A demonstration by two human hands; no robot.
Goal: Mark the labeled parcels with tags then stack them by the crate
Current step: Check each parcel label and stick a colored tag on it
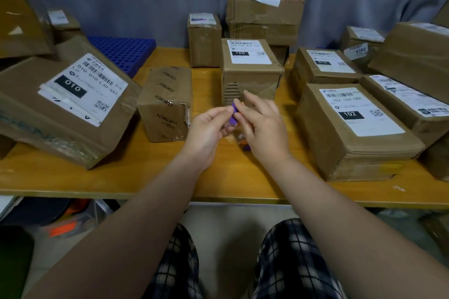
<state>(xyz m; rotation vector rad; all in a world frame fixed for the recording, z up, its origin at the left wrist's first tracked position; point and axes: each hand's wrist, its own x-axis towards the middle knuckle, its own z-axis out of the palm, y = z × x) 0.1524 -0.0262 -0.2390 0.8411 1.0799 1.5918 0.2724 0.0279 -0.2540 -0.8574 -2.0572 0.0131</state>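
Observation:
Over the middle of the wooden table (218, 177), my left hand (209, 128) and my right hand (263, 126) meet on a small purple tag (234, 114). Both pinch it between thumb and fingertips. Under my right hand lies a clear little bag (243, 142) with more purple and orange tags. Straight behind the hands stands the parcel labeled 150 (250, 73). The parcel labeled 102 (354, 128) lies to the right, the large parcel labeled 010 (65, 104) to the left. A blue perforated crate (124, 52) sits at the back left.
An unlabeled taped box (166, 102) stands left of the hands. Several more labeled parcels crowd the back and right side, among them a tall stack (264, 17) and a small box (204, 39). A grey curtain hangs behind. Clutter lies on the floor under the table.

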